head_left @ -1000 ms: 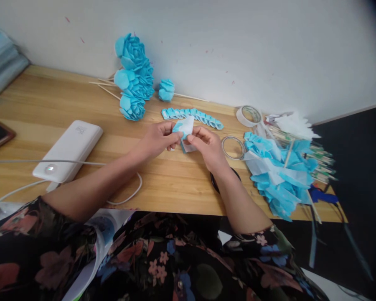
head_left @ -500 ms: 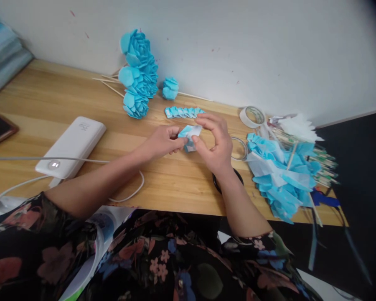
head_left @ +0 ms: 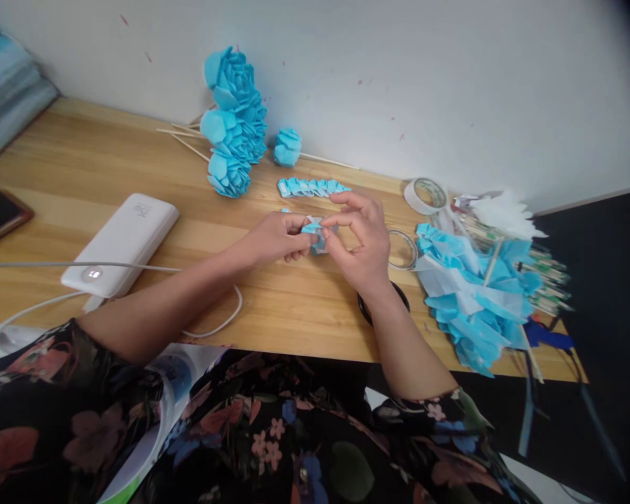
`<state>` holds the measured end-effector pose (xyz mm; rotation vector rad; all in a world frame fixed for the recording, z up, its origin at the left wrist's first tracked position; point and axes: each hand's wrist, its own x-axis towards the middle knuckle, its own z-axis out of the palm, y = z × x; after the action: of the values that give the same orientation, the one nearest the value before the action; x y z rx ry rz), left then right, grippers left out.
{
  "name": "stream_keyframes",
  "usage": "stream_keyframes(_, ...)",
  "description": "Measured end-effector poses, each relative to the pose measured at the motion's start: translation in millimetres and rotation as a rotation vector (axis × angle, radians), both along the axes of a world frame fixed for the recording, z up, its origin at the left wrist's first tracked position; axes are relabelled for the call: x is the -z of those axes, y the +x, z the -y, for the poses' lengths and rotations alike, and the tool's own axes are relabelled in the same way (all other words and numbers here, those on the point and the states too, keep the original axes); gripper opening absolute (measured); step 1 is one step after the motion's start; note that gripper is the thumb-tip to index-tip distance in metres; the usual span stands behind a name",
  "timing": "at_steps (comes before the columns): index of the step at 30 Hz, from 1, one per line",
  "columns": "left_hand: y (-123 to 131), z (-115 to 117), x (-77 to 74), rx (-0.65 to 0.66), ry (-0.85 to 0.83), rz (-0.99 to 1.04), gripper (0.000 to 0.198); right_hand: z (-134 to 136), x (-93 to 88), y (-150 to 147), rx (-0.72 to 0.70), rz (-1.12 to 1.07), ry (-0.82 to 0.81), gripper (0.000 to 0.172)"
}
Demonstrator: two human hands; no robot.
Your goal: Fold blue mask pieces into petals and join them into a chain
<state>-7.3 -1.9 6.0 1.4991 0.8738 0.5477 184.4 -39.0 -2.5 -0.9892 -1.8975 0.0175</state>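
Between my two hands is a small piece of blue-and-white paper, partly hidden by my fingers. My left hand pinches its left side between thumb and fingers. The thumb and forefinger of my right hand close on its right edge, over a folded part. Just beyond the hands lies a row of folded blue paper pieces. Behind that row, a single blue paper flower on a thin stick rests near the wall. A bunch of blue paper flowers on sticks lies further left.
A white power bank with a cable and a phone lie at left. To the right are a tape roll, another ring of tape, a black ring, and a heap of blue paper by bundled sticks.
The paper's upper right part, standing spread out before, is now folded down. My right forefinger has come down to meet the thumb on it. My left hand keeps its grip.
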Motion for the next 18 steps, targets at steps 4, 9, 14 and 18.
stream_keyframes(4,1.2,1.4,-5.6,-0.017,-0.084,0.064,0.020,-0.5,-0.1,1.7,0.019,0.003,-0.017,0.013)
stream_keyframes(9,1.5,2.2,-5.0,-0.023,-0.088,0.160,0.020,-0.5,0.6,2.7,-0.005,-0.007,-0.022,0.013)
stream_keyframes(14,0.6,1.3,-0.6,-0.037,-0.040,0.212,0.019,1.0,-1.4,3.1,-0.025,0.000,-0.072,0.013)
stream_keyframes(18,0.2,2.4,0.1,-0.063,-0.029,0.200,0.018,1.0,-1.6,3.2,-0.037,-0.017,-0.058,0.015)
